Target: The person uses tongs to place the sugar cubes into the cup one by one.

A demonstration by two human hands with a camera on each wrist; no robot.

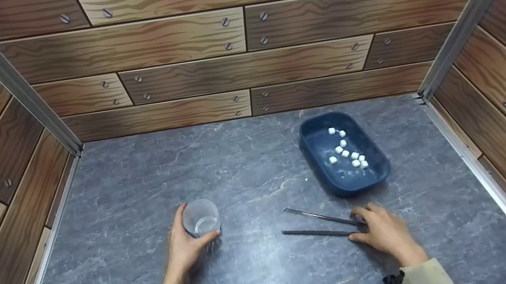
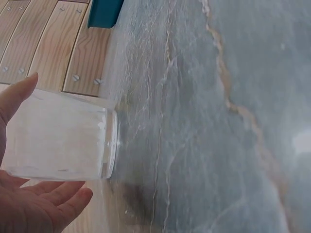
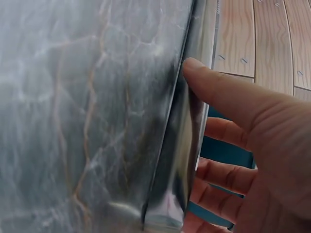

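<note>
My left hand (image 1: 184,245) is round a clear cup (image 1: 200,213), its thumb and fingers on opposite sides. In the left wrist view the cup (image 2: 63,138) stands upright with its base close to the tabletop. Low over the table, my right hand (image 1: 384,230) holds metal tongs (image 1: 323,233) near their joined end, thumb on one side and fingers on the other. Their two arms are spread apart and point left toward the cup. The right wrist view shows the thumb on the shiny metal of the tongs (image 3: 177,170).
A dark blue tray (image 1: 345,183) sits beyond the right hand, with several small white cubes (image 1: 345,154) scattered in it. The grey marbled table (image 1: 246,163) is enclosed at the back and sides by wood-patterned panels (image 1: 243,71). A tiny white speck lies left of the tray.
</note>
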